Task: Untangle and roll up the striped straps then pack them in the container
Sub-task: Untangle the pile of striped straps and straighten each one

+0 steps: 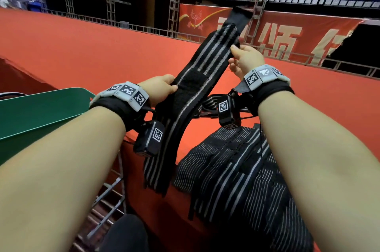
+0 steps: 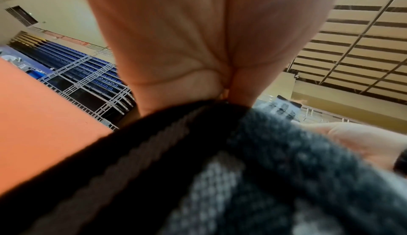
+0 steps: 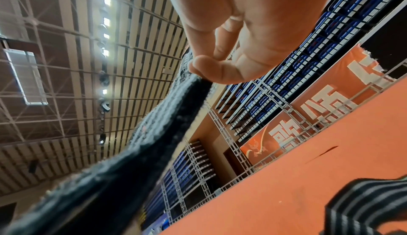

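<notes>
I hold one black strap with grey stripes (image 1: 205,62) stretched up over the orange table (image 1: 82,46). My left hand (image 1: 162,89) grips its lower part at the plain black patch, thumb on top. My right hand (image 1: 242,58) pinches its right edge higher up, near the plain black end. The strap's lower end hangs over the table's near edge. In the left wrist view the strap (image 2: 220,169) fills the bottom under my left hand (image 2: 187,64). In the right wrist view my right hand (image 3: 220,64) pinches the strap's edge (image 3: 165,125). A pile of more striped straps (image 1: 236,165) lies under my right forearm.
A green container (image 1: 41,107) sits at the left, beside my left wrist. More strap loops (image 1: 207,103) lie on the table behind my hands. A metal frame (image 1: 109,200) shows below the table's near edge. A railing and red banner (image 1: 287,35) stand beyond the table.
</notes>
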`<state>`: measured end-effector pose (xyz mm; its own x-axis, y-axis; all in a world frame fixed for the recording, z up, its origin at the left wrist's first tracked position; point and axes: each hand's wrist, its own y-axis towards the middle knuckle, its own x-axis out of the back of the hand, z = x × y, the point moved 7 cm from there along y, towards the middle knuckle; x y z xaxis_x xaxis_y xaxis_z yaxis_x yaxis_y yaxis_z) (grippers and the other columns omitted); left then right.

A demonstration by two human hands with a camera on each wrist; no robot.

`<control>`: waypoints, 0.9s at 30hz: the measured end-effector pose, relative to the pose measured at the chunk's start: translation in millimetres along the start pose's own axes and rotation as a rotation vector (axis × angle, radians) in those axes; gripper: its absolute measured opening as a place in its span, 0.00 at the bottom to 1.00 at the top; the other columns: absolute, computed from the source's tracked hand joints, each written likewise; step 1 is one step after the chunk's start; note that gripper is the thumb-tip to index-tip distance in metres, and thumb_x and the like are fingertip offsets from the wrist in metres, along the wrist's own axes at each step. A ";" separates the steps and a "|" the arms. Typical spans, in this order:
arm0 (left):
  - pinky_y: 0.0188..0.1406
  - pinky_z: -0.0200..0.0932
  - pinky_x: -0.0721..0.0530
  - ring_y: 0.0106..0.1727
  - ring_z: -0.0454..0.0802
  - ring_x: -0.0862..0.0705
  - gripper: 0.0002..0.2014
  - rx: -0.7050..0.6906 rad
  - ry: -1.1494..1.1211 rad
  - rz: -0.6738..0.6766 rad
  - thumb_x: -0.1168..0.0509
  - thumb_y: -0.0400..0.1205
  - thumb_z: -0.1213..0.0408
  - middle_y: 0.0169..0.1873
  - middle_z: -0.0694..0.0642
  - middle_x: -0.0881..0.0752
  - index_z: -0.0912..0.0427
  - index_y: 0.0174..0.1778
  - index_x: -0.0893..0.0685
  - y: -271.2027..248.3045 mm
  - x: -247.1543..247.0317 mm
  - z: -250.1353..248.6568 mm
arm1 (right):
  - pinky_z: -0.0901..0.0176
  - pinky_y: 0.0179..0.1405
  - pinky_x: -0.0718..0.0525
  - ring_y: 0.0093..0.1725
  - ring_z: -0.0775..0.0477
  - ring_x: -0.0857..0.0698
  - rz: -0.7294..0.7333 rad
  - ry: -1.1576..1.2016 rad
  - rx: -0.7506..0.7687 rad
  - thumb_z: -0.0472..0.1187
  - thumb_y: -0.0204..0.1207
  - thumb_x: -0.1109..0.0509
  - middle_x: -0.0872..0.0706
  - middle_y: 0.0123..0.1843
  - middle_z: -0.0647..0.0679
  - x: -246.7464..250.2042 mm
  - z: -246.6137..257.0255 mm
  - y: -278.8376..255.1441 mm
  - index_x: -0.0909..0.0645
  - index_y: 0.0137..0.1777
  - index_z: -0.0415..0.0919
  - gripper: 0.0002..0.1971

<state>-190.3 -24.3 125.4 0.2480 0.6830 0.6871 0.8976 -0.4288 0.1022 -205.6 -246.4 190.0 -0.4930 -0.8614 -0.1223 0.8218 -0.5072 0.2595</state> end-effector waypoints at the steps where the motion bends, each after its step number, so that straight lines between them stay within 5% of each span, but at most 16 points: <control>1: 0.59 0.58 0.20 0.54 0.62 0.17 0.13 0.009 0.019 0.008 0.45 0.86 0.61 0.55 0.66 0.16 0.64 0.61 0.25 -2.1 -1.9 0.9 | 0.71 0.17 0.26 0.18 0.60 0.25 0.000 -0.005 -0.012 0.35 0.82 0.37 0.21 0.34 0.47 0.9 -6.5 1.7 0.23 0.41 0.41 0.08; 5: 0.26 0.41 0.31 0.46 0.57 0.19 0.14 0.036 0.172 0.069 0.47 0.87 0.60 0.50 0.58 0.20 0.61 0.65 0.26 -2.4 -20.9 4.6 | 0.71 0.16 0.25 0.15 0.59 0.25 -0.008 -0.044 -0.080 0.33 0.82 0.37 0.23 0.33 0.45 11.6 -35.0 6.9 0.26 0.37 0.39 0.11; 7: 0.29 0.41 0.31 0.52 0.58 0.19 0.14 0.048 0.182 0.110 0.47 0.87 0.60 0.54 0.59 0.19 0.61 0.67 0.27 3.8 -36.4 10.1 | 0.71 0.16 0.24 0.17 0.58 0.24 -0.003 -0.066 -0.119 0.31 0.82 0.38 0.23 0.33 0.43 19.4 -52.2 10.2 0.27 0.37 0.38 0.11; 12: 0.62 0.51 0.21 0.62 0.59 0.20 0.16 0.079 0.155 0.224 0.45 0.87 0.60 0.63 0.61 0.19 0.61 0.68 0.27 35.0 -82.2 32.3 | 0.70 0.18 0.22 0.21 0.55 0.22 0.003 -0.155 -0.199 0.29 0.83 0.41 0.23 0.32 0.43 41.7 -98.8 23.8 0.28 0.34 0.37 0.14; 17: 0.51 0.45 0.23 0.61 0.59 0.19 0.15 0.080 0.200 0.282 0.45 0.86 0.60 0.61 0.60 0.18 0.61 0.66 0.26 76.4 -118.3 48.3 | 0.63 0.28 0.20 0.33 0.49 0.18 -0.024 -0.237 -0.306 0.28 0.82 0.39 0.18 0.44 0.37 64.5 -152.5 59.1 0.24 0.40 0.36 0.09; 19: 0.42 0.40 0.25 0.53 0.57 0.18 0.14 0.088 0.182 0.293 0.43 0.85 0.59 0.56 0.60 0.18 0.60 0.65 0.26 95.3 -131.7 54.5 | 0.62 0.32 0.16 0.39 0.46 0.14 -0.061 -0.226 -0.353 0.29 0.81 0.38 0.18 0.52 0.34 72.8 -168.3 72.5 0.22 0.54 0.31 0.06; 21: 0.35 0.40 0.25 0.44 0.53 0.22 0.13 0.091 0.173 0.324 0.41 0.85 0.60 0.47 0.58 0.19 0.60 0.63 0.25 113.6 -146.8 61.4 | 0.57 0.44 0.15 0.53 0.37 0.13 -0.089 -0.209 -0.405 0.27 0.82 0.39 0.19 0.61 0.30 82.0 -186.9 84.8 0.30 0.71 0.28 0.18; 23: 0.40 0.44 0.20 0.43 0.52 0.23 0.12 0.102 0.183 0.368 0.40 0.84 0.60 0.43 0.56 0.22 0.61 0.60 0.25 131.3 -162.9 70.0 | 0.52 0.53 0.19 0.64 0.32 0.19 -0.086 -0.223 -0.439 0.26 0.82 0.41 0.23 0.67 0.28 87.2 -202.1 92.7 0.37 0.76 0.27 0.23; 25: 0.48 0.51 0.16 0.43 0.53 0.21 0.07 0.125 0.181 0.412 0.39 0.83 0.61 0.43 0.56 0.20 0.59 0.54 0.24 143.5 -176.3 79.5 | 0.54 0.51 0.18 0.63 0.32 0.18 -0.082 -0.243 -0.487 0.26 0.83 0.42 0.23 0.66 0.29 91.7 -222.7 96.0 0.38 0.76 0.26 0.22; 27: 0.48 0.54 0.15 0.41 0.54 0.20 0.04 0.157 0.153 0.452 0.37 0.83 0.61 0.40 0.56 0.20 0.57 0.49 0.24 152.4 -186.9 89.9 | 0.64 0.36 0.14 0.51 0.37 0.15 -0.088 -0.285 -0.541 0.26 0.83 0.43 0.22 0.59 0.31 98.1 -243.6 97.5 0.31 0.68 0.26 0.15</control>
<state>-67.1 -164.2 -52.1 0.5792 0.3500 0.7362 0.7596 -0.5595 -0.3316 -104.3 -387.0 -30.1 -0.5607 -0.8126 0.1593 0.7664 -0.5821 -0.2715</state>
